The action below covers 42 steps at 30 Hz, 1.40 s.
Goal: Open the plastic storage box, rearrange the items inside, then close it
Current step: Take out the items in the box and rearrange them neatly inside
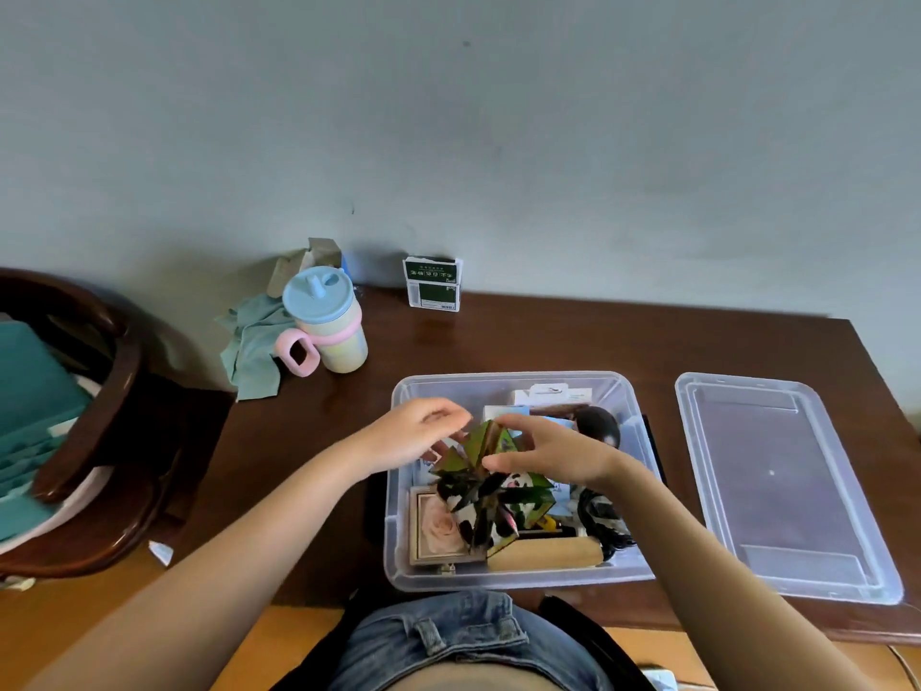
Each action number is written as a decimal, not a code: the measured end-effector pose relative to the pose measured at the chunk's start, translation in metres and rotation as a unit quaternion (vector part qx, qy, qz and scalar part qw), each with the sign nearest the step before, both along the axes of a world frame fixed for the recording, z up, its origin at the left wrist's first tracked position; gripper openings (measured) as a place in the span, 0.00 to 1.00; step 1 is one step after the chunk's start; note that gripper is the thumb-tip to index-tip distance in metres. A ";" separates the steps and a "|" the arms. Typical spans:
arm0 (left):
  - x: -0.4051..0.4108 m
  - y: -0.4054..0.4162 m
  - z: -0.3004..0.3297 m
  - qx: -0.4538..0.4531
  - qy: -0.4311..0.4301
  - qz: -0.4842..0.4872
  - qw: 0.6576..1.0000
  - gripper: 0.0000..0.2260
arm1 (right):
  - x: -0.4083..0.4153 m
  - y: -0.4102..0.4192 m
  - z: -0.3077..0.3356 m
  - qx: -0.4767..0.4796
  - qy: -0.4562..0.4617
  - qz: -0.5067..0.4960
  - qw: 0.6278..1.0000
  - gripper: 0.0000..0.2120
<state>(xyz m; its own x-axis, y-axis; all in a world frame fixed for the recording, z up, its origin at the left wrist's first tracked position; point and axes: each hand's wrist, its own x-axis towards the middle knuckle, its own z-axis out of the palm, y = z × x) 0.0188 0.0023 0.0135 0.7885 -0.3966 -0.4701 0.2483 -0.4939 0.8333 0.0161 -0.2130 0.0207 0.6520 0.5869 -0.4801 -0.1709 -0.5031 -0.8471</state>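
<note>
Open storage box (518, 578) at the near centre of the table (548, 341); its lid (777, 486) lies flat to the right. Cup (329, 321) on a cloth (251, 351) behind and left; small carton (432, 283) against the wall (448, 117); chair (114, 391) left of the table.

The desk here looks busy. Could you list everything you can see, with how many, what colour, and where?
storage box: one, clear plastic, open, desk centre
lid: one, clear, flat on the desk right of the box
folding picture toy: one, green, black and white, over the box
rose picture box: one, beige, near-left corner of the box
wooden piece: one, light wood, box front
black round object: one, box far right
cup: one, blue lid, pink handle, desk far left
cloth: one, teal, beside the cup
carton: one, green and white, against the wall
chair: one, dark wood, left
left hand: touches the toy
right hand: pinches the toy
</note>
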 end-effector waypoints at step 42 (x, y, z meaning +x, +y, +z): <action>-0.016 0.015 -0.018 0.309 -0.317 -0.118 0.889 0.13 | -0.028 0.030 -0.041 -0.132 -0.081 0.038 0.987 0.14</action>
